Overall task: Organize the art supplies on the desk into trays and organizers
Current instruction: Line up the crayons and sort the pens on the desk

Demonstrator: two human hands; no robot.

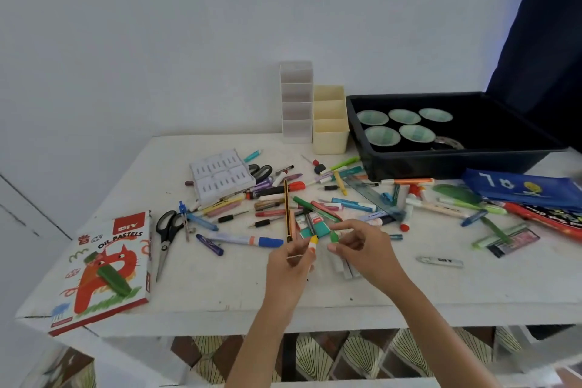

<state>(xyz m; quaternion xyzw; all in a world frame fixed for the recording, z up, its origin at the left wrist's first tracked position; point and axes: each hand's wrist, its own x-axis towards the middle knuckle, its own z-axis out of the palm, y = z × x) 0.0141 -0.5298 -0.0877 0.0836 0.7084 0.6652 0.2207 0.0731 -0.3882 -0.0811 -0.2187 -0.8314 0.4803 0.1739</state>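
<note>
My left hand (pixel 293 264) grips a bundle: a long yellow-and-black pencil (pixel 287 208) standing upright and a yellow-tipped crayon (pixel 313 241). Beside it, my right hand (pixel 362 250) holds several crayons, a green tip (pixel 334 237) sticking up and white ends (pixel 346 268) pointing down. Both hands hover over a loose heap of pens, markers and crayons (pixel 283 198) spread across the white desk (pixel 220 287). A white compartment organizer (pixel 296 104), a cream organizer (pixel 330 123) and a black tray (pixel 441 161) stand at the back.
The black tray holds several pale green paper cups (pixel 404 116). An oil pastels box (pixel 107 271) lies at the front left, black scissors (pixel 168 230) next to it. A blue pouch (pixel 519 189) and a red packet (pixel 548 217) lie at the right. A grey crayon (pixel 439 260) lies alone.
</note>
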